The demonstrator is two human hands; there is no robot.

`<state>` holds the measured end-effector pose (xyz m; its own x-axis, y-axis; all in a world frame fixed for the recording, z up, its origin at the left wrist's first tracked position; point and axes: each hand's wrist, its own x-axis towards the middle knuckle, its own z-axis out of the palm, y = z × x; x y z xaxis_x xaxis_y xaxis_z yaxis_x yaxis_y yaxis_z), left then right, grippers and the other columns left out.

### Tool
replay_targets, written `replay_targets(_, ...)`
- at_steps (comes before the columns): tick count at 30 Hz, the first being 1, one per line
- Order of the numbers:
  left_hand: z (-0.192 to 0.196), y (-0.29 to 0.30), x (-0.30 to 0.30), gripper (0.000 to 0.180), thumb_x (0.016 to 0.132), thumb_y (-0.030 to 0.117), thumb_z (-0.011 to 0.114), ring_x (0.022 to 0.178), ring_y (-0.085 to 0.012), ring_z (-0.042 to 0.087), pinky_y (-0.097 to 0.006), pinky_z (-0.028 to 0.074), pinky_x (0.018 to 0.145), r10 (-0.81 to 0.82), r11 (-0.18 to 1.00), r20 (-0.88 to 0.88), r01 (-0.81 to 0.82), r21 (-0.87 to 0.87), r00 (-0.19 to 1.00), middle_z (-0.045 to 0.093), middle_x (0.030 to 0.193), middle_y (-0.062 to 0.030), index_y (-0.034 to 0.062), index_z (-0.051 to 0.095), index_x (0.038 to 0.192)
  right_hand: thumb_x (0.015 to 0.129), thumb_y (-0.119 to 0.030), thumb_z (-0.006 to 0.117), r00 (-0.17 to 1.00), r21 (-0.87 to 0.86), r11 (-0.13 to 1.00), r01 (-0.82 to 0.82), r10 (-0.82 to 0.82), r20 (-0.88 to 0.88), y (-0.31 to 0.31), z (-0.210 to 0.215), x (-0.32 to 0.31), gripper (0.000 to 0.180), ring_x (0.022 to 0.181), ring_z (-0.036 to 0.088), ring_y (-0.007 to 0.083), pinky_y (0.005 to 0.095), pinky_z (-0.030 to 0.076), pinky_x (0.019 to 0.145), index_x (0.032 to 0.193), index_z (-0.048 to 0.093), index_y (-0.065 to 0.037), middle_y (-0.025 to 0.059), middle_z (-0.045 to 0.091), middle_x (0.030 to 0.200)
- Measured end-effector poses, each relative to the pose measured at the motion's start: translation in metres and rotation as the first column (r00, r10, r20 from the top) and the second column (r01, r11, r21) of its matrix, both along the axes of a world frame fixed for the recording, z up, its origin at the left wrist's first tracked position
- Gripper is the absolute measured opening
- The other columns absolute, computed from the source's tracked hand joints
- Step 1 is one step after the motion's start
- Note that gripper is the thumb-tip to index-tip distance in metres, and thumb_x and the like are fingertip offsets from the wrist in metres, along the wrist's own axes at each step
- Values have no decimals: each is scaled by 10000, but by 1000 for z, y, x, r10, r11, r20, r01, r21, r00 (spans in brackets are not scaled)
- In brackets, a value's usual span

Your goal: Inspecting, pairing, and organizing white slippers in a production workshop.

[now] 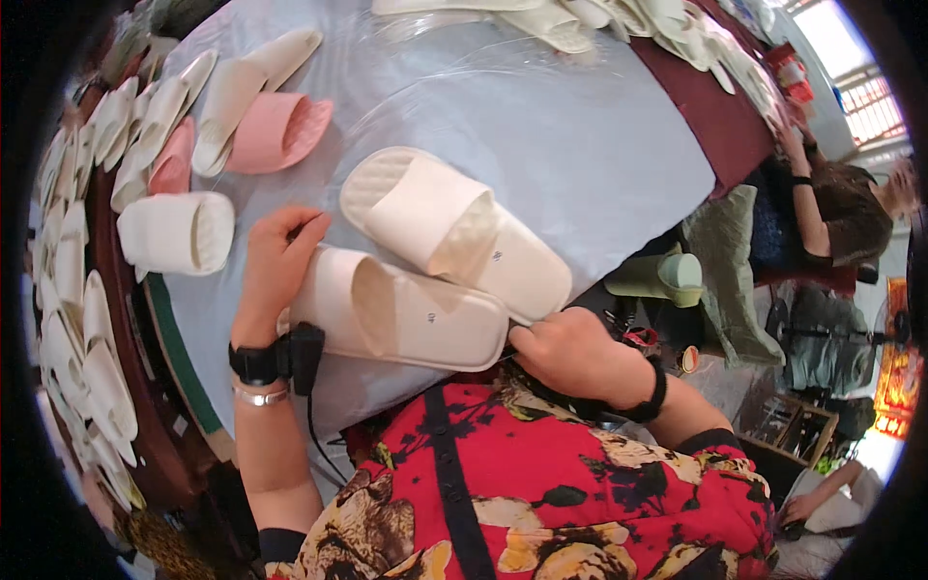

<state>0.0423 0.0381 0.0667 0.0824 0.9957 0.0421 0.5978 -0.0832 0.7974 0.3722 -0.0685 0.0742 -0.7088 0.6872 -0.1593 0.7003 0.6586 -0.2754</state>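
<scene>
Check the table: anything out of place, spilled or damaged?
Two pink slippers at left look odd by colour among the white ones. The front pair lies splayed, not parallel. No spill or damage visible.

Red floral shirt (541, 493) — black wristbands (257, 365) — silver bracelet (261, 396)

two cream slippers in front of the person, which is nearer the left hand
The lower cream, broad-strapped slipper: its strap end lies beside the left hand, while the upper cream slipper sits farther from that hand.

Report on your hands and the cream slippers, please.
Left hand at toe of near cream slipper; right hand by heel. Far slipper alongside. Pink slippers clear.
</scene>
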Motion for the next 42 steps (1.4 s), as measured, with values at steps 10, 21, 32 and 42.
replay_targets(10, 7, 8, -3, 248, 878, 183, 649, 666, -86, 547, -244, 448, 618, 22, 993, 117, -8, -118, 993, 643, 726, -37, -58, 672, 929, 681, -76, 658, 989, 115, 993, 33, -16, -145, 20, 47, 10, 162, 699, 622, 270, 371, 490, 577, 797, 555, -30, 89, 600, 717)
replay_targets(21, 34, 36, 30, 227, 880, 161, 633, 697, -86, 534, -256, 445, 636, -242, 964, 12, 242, -114, 970, 625, 738, -22, -58, 673, 921, 673, -8, 617, 853, 287, 939, 189, -12, -522, 52, 0, -21, 251, 700, 556, 303, 392, 471, 626, 916, 566, 22, 124, 571, 738)
replay_targets(32, 8, 52, 51, 220, 899, 186, 600, 682, -68, 531, -230, 432, 613, -292, 911, 173, 329, -248, 941, 615, 745, 6, -24, 666, 891, 723, 22, 561, 738, 222, 853, 472, -245, -629, 54, -20, -24, 272, 717, 541, 342, 422, 460, 654, 988, 528, 74, 171, 561, 748)
replay_targets(42, -4, 52, 53, 232, 944, 211, 566, 648, -80, 592, -222, 473, 580, -42, 854, 371, 226, -468, 928, 646, 814, -17, -3, 652, 977, 692, 13, 547, 793, 203, 884, 421, -250, -555, 52, -24, -15, 341, 747, 547, 334, 410, 460, 683, 1026, 559, 82, 157, 579, 784)
